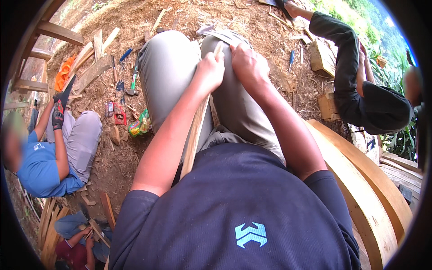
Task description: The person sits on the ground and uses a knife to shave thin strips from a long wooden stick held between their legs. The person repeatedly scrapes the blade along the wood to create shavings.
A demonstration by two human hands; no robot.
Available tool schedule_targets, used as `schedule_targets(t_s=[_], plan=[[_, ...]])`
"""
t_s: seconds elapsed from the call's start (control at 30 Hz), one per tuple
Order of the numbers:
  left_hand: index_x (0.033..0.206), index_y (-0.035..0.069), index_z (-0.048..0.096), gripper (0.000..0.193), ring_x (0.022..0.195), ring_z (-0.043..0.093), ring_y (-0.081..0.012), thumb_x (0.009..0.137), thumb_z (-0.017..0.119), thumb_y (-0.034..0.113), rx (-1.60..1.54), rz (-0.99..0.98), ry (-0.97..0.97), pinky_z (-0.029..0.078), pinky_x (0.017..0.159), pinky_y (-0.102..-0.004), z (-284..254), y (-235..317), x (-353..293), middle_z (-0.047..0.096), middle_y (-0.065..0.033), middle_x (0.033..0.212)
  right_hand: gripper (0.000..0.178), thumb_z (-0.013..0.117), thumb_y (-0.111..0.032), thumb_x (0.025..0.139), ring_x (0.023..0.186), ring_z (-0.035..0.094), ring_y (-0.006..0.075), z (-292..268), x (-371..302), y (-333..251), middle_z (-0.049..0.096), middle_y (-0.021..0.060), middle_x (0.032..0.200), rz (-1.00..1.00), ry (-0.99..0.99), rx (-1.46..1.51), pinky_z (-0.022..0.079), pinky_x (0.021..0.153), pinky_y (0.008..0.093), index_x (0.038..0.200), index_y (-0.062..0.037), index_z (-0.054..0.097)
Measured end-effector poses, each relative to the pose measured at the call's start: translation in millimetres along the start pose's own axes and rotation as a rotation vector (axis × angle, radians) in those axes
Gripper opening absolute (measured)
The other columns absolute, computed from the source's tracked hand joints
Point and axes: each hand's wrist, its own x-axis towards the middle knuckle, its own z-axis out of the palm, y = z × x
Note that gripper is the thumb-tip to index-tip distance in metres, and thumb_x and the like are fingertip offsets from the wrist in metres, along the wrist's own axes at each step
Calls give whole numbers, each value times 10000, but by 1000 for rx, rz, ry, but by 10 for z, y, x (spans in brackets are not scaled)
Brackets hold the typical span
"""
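A long thin wooden strip point(194, 135) runs from my chest up between my knees. My left hand point(210, 70) is closed around the strip near its far end. My right hand point(248, 65) is closed just beside it, fingers curled at the strip's tip on my grey trousers point(168, 67); what it grips is hidden by the fingers. Both forearms reach up from the lower edge over my dark blue shirt point(234, 211).
A person in a blue shirt point(42, 166) sits at the left, a person in black point(360, 85) at the right, another at the lower left point(81, 243). Wood offcuts, hand tools point(133, 83) and shavings litter the ground. Curved wooden planks point(369, 189) lie at my right.
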Motion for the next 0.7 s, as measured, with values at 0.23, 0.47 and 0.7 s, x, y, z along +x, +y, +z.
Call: schedule_targets(t_s=[0.23,0.47,0.7], plan=[[905,29,492,412,471,466,-116,1050,476,414,-211,3,-80,403,441,-304,86,-172,-7,487,-15,661,438,363,-425,1063,852,691,422,102,326,126,714,214,907,-71,59,-8,538,786,508,1128,-65,604],[933,20,488,338,395,459,-119,1050,509,337,-463,-157,-211,365,363,-303,-87,129,-147,525,-39,663,384,423,-408,1052,733,675,417,-24,-108,250,672,236,756,-116,83,-66,531,689,520,966,-80,602],[966,13,498,326,391,481,-135,1047,511,329,-476,-104,-227,373,355,-313,-123,136,-159,553,-59,661,411,387,-418,1064,798,676,451,-261,-473,368,683,268,817,-40,-72,-102,526,737,541,1018,-70,601]])
